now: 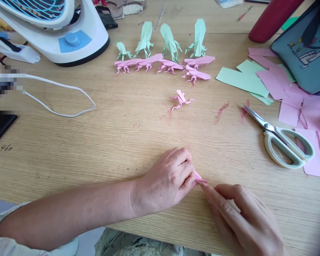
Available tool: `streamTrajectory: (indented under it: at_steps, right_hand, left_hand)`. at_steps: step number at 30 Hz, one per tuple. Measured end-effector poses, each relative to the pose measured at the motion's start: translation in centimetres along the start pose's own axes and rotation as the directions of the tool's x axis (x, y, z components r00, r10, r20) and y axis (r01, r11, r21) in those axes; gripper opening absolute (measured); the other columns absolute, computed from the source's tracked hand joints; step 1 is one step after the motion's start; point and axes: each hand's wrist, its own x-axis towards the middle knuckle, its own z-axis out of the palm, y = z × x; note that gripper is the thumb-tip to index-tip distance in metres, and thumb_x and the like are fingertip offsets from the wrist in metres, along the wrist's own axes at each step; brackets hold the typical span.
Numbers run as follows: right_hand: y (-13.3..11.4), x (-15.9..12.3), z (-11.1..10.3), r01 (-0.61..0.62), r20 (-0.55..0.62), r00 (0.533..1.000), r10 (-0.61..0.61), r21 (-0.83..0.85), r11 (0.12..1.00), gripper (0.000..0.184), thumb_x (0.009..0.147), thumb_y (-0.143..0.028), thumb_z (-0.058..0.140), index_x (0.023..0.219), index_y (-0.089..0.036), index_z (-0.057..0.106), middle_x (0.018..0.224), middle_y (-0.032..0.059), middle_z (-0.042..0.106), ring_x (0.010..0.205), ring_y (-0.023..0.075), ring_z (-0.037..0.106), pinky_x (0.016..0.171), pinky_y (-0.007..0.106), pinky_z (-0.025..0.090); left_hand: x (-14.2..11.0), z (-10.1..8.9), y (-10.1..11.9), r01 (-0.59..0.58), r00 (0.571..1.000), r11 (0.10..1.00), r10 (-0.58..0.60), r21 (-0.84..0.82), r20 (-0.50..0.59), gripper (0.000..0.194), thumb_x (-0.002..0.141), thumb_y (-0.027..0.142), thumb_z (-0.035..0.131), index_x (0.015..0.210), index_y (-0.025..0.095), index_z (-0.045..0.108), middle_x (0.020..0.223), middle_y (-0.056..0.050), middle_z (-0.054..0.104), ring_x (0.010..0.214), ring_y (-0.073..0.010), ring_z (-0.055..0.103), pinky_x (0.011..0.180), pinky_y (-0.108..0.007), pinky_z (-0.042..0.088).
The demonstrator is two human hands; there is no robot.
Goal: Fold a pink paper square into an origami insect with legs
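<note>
Low on the wooden table, a small folded piece of pink paper (198,177) pokes out from my left hand (173,174), whose fingers are curled tightly around it. Most of the paper is hidden under those fingers. The index finger of my right hand (242,217) meets the paper's pointed right end, with the thumb out of sight below, so the fingers look pinched on it. Farther up the table lies a small pink folded paper figure (180,99) with thin bent legs, apart from both hands.
Behind it stand several pink folded figures (170,66) and several green ones (170,41). Scissors (280,142) lie at right by pink and green paper sheets (242,80). A pouch (306,53), red bottle (272,19), white fan (77,35), white cable (69,85) and black phone-like object (1,126) surround the area.
</note>
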Motion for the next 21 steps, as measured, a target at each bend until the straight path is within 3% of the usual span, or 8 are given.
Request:
streamTrajectory:
  at_steps: [3,6,21]
  right_hand:
    - [0.2,-0.1,0.0,0.124,0.013,0.992,-0.124,-0.030,0.992,0.037,0.093,-0.003,0.051,0.128,-0.012,0.060,0.093,0.0097,0.064,0.075,0.0177,0.058,0.064,0.033,0.048]
    - [0.3,0.1,0.4,0.157,0.005,0.988,-0.157,-0.038,0.987,0.033,0.094,-0.003,0.052,0.125,-0.006,0.061,0.094,0.0114,0.064,0.076,0.0180,0.058,0.065,0.034,0.047]
    - [0.4,-0.1,0.9,0.125,0.018,0.992,-0.124,-0.054,0.991,0.038,0.093,-0.003,0.054,0.131,-0.001,0.058,0.098,0.0139,0.065,0.079,0.0185,0.057,0.068,0.034,0.048]
  left_hand:
    - [0.0,0.0,0.2,0.013,1.000,1.000,-0.013,0.029,0.001,0.021,0.096,0.019,0.048,0.082,0.014,0.062,0.094,-0.010,0.057,0.089,-0.0198,0.053,0.083,-0.034,0.048]
    - [0.1,0.0,0.3,0.010,1.000,0.999,-0.011,0.051,0.013,0.020,0.095,0.016,0.047,0.081,0.013,0.061,0.094,-0.010,0.057,0.088,-0.0201,0.053,0.083,-0.034,0.048]
    - [0.2,0.3,0.4,0.014,1.000,0.989,-0.016,0.148,0.015,0.018,0.095,0.020,0.050,0.082,0.014,0.060,0.093,-0.009,0.057,0.088,-0.0205,0.053,0.082,-0.035,0.049]
